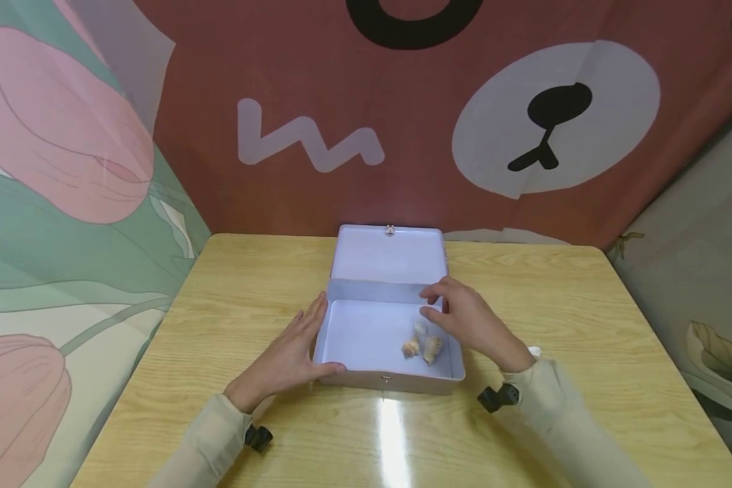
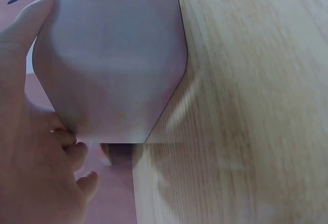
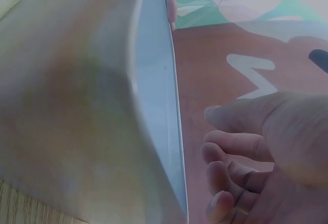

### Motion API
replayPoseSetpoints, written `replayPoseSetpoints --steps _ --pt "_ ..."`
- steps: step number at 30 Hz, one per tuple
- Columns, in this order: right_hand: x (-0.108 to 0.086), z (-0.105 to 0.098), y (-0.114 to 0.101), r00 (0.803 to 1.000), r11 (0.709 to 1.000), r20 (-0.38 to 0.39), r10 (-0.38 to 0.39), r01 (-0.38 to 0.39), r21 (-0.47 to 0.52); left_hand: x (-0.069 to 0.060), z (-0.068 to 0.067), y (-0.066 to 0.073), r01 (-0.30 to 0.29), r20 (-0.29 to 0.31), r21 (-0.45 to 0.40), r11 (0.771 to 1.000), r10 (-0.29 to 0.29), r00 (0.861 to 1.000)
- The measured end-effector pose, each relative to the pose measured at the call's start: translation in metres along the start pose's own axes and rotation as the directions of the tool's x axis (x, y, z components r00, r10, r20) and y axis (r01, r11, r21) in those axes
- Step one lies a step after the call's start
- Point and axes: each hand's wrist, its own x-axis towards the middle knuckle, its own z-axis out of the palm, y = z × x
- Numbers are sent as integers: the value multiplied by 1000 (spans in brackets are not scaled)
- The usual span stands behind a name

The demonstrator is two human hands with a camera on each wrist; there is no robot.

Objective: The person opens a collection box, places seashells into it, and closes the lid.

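The box was set on the counter, its lid tipped back. Inside it, towards the right, a few shells were gathered, three as far as could be counted. The box was braced by the left hand, whose fingers were stretched along the left wall and whose thumb was laid over the front rim, so that its grip was spread against the box. The right hand was poised over the right part of the box; its grip was loosely bent, thumb and fingers parted, and nothing was seen held there. The step in hand was judged to be the handling of shells at the box, though whether they were being put in or taken out could not be told. If a shell was to be taken next, a light pinch and a lift clear of the rim would be called for, with the box kept steady. The palest shell was blurred below the right fingers; a white thing by the right sleeve was mostly covered and could not be identified; in both wrist views the shells were hidden
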Motion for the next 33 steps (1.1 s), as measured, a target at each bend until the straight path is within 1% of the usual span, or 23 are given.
replayPoseSetpoints --steps 3,11,17,21,26,29,33 --pt "0 -1 -1 1000 1000 7 8 -8 0 -1 0 0 1 -2 -4 1000 -1 1000" --pt "-3 -6 3 1000 1000 -23 -4 4 -1 -1 0 1 -2 -1 -16 1000 2 1000" --pt "-5 -8 7 999 1000 -40 13 -13 2 -2 0 0 -7 2 -13 1000 7 1000" --pt "-6 -13 8 998 1000 -51 27 -27 -2 -2 1 -1 -4 0 -7 1000 4 1000" --pt "-10 -24 17 995 999 -88 48 -50 -15 -1 1 0 -12 -7 -3 1000 12 1000" --pt "-13 -30 23 993 999 -113 46 -48 -15 -1 0 1 -8 -2 -6 1000 8 1000" --pt "-18 -36 33 989 998 -129 67 -69 -8 0 1 2 -3 3 -7 1000 3 1000"
